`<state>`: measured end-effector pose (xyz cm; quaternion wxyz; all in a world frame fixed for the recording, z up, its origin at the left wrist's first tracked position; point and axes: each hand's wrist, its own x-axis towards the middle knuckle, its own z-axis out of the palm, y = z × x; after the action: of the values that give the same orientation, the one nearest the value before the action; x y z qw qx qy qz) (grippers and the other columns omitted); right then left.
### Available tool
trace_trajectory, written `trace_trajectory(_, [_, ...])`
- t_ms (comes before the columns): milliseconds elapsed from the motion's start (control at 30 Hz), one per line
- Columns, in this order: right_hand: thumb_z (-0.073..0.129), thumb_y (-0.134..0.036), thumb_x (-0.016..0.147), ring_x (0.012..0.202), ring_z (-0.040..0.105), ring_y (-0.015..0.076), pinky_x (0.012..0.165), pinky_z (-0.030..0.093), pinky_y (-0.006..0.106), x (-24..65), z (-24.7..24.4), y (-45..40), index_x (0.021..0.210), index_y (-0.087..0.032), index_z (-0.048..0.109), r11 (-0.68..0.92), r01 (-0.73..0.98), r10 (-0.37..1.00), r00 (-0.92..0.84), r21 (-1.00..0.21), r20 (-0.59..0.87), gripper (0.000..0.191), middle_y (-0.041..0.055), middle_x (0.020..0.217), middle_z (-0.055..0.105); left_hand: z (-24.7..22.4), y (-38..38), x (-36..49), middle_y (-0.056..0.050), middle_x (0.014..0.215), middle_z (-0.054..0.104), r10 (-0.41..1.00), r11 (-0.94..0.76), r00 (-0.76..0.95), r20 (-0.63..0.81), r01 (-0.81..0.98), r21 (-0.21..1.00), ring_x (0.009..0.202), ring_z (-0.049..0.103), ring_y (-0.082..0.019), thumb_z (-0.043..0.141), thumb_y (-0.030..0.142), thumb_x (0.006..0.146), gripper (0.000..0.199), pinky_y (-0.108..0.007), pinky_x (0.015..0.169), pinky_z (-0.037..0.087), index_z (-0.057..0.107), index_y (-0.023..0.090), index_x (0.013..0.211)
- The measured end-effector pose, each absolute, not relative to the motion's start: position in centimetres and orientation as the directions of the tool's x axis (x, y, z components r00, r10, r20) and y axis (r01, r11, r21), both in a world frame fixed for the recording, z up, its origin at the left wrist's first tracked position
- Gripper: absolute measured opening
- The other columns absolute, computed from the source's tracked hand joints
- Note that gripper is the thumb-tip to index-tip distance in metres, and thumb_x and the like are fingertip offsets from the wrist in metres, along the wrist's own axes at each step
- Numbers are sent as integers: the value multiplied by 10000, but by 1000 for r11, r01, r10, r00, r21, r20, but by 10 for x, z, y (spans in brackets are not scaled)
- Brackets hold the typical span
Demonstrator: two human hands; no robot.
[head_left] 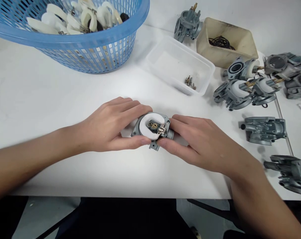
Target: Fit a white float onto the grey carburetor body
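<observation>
A grey metal carburetor body (154, 145) sits at the middle of the white table, its open bowl side facing up. Inside it lies a white C-shaped float (144, 127), with brass jets showing in the float's gap and a small metal hinge at its right. My left hand (115, 124) grips the carburetor's left side, fingers behind and thumb along the front edge. From the right, my right hand (197, 139) closes on the other side, thumb and fingertips near the hinge. Both hands' fingertips are partly hidden behind the body.
A blue basket (90, 39) full of white floats stands at the back left. Behind the hands is a clear plastic tray (165, 63) with small brass parts. A beige bin (227, 54) holds black rings. Several carburetors (266, 130) line the right side.
</observation>
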<state>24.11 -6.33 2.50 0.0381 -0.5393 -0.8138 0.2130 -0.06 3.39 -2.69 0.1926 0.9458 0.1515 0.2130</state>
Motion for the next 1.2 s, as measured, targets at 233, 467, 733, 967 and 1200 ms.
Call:
trace_trajectory(233, [384,-639,1047,713,511,159,635,304,315,242,25,-62,871,-200,547,318,855,893,-415,-410,-173,500,-3,807,541,-28,34,0,-98,994,664,365,-883,865,346,203,424,861,611,-244,481,619,978,545,-380,792,429,548,149,1247])
trace_trajectory(467, [371,-637,1051,731,524,168,641,310,318,241,25,-63,892,-206,555,322,861,892,-416,-394,-180,496,-1,818,551,-28,34,1,-101,1001,665,359,-888,863,355,198,416,859,614,-246,478,606,980,528,-376,789,431,547,159,1252])
trace_trajectory(733, [328,-637,1060,753,551,184,657,341,326,240,27,-65,928,-200,563,326,883,893,-405,-337,-197,514,11,850,560,-27,34,-1,-93,1001,662,359,-887,861,361,194,419,863,610,-245,485,613,975,531,-381,790,434,539,168,1259])
trace_trajectory(967, [285,-619,1074,763,565,201,661,346,329,238,30,-69,1011,-198,573,345,903,896,-398,-256,-196,515,27,881,571,-28,34,1,-84,1001,661,362,-884,859,361,193,425,847,592,-234,478,620,979,525,-384,772,430,537,184,1265])
trace_trajectory(1200, [256,-621,1078,671,529,191,593,285,319,235,31,-75,967,-194,546,358,916,907,-387,-180,-164,528,27,816,553,-22,34,3,-76,887,626,341,-888,873,350,177,423,760,539,-210,456,619,996,556,-375,714,407,556,124,1230])
